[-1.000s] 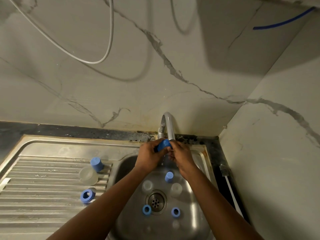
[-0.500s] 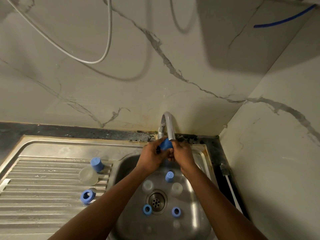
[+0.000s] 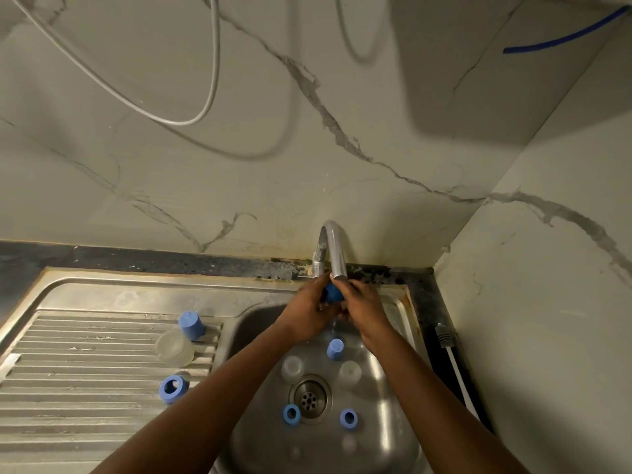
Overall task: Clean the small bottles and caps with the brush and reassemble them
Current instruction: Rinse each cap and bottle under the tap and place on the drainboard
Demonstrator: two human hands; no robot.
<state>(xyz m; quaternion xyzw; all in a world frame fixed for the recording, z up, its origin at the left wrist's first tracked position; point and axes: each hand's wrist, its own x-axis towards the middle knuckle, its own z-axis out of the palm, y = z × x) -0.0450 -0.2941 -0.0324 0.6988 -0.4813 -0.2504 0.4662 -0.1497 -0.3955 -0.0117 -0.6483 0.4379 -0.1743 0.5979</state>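
Rings first: two blue cap rings [image 3: 291, 413] [image 3: 349, 418] lie nearest me in the sink basin [image 3: 393, 439], flanking the drain [image 3: 310, 398]. Beyond it, two clear bottles [image 3: 292, 367] [image 3: 350, 371] and a blue cap [image 3: 335, 349]. Farther, my left hand [image 3: 309, 311] and right hand [image 3: 362, 307] close together around a blue cap piece [image 3: 332, 293], just under the tap spout [image 3: 337, 254].

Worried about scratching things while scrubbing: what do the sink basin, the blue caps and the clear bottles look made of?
Sink basin: brushed stainless steel, grey with streaky glare. Blue caps, such as the one on the drainboard: likely matte moulded plastic, uniform colour, no shine. Clear bottles, such as the one beside it: translucent, cloudy, probably plastic, though glass can't be excluded.
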